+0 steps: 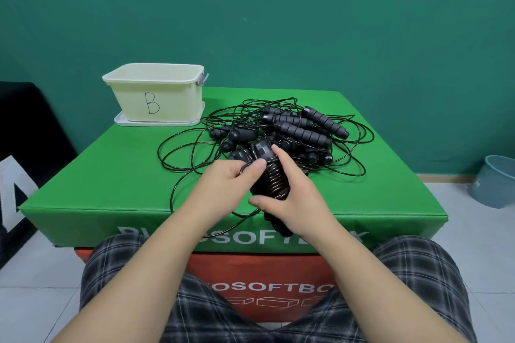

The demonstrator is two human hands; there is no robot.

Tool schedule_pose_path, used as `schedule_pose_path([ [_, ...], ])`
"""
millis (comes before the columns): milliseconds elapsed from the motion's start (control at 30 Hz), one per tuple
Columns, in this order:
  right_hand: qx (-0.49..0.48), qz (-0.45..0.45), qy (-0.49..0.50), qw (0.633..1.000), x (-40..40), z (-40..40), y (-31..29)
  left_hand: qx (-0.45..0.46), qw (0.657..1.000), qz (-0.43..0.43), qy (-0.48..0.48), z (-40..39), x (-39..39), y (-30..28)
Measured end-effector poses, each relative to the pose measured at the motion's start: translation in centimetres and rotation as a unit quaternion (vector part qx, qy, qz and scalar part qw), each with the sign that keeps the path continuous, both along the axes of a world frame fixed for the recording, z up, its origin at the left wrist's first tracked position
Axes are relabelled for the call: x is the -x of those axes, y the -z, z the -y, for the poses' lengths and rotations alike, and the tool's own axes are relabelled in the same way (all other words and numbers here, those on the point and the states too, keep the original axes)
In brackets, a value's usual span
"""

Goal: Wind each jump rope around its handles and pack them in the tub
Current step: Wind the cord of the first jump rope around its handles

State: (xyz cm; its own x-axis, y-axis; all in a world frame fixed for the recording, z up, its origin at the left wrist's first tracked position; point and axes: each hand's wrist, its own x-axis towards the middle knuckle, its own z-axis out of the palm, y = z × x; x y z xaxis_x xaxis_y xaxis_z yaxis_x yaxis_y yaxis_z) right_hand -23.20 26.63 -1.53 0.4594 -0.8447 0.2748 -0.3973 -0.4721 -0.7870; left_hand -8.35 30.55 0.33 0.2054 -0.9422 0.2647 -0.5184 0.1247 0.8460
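Note:
My right hand (289, 200) grips a pair of black jump rope handles (271, 175) held together, with several turns of thin black cord wound around them. My left hand (231, 175) pinches the cord beside the handles' upper end. The loose cord (178, 189) trails left and down over the green block's front edge. Behind my hands lies a tangled pile of black jump ropes (292, 131) with ribbed handles. The cream tub (156, 92) marked "B" stands open at the back left on its lid; I cannot see inside it.
Everything rests on a green soft block (97, 192) stacked on a red one (250, 267). My knees in plaid shorts are below it. A grey bin (496, 181) stands on the tiled floor at right, a dark object at far left.

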Motion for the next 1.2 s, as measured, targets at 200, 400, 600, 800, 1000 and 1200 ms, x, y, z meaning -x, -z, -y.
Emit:
schedule_pose_path([
  [200,0.030,-0.124,0.058,0.990,-0.8,-0.4,-0.9,0.041,0.999,-0.009,-0.030,-0.2,0.4,0.8],
  [400,0.024,-0.217,0.117,0.969,-1.9,-0.6,-1.0,0.041,0.998,0.020,-0.037,-0.9,1.7,1.6],
  [600,0.032,-0.210,0.105,0.971,-2.6,-0.1,-1.0,0.058,0.998,-0.002,-0.007,-1.1,2.2,1.4],
  [800,0.055,-0.170,0.087,0.980,-1.6,-0.2,-0.9,0.082,0.996,-0.020,-0.017,-2.1,0.3,1.3],
  [1000,0.031,-0.033,0.046,0.998,-1.0,-1.0,-1.0,0.096,0.987,-0.127,-0.006,-1.5,-1.0,1.3],
  [1200,0.043,-0.180,0.058,0.981,-2.7,-0.8,0.0,0.103,0.995,0.002,0.004,-2.3,0.3,1.5],
])
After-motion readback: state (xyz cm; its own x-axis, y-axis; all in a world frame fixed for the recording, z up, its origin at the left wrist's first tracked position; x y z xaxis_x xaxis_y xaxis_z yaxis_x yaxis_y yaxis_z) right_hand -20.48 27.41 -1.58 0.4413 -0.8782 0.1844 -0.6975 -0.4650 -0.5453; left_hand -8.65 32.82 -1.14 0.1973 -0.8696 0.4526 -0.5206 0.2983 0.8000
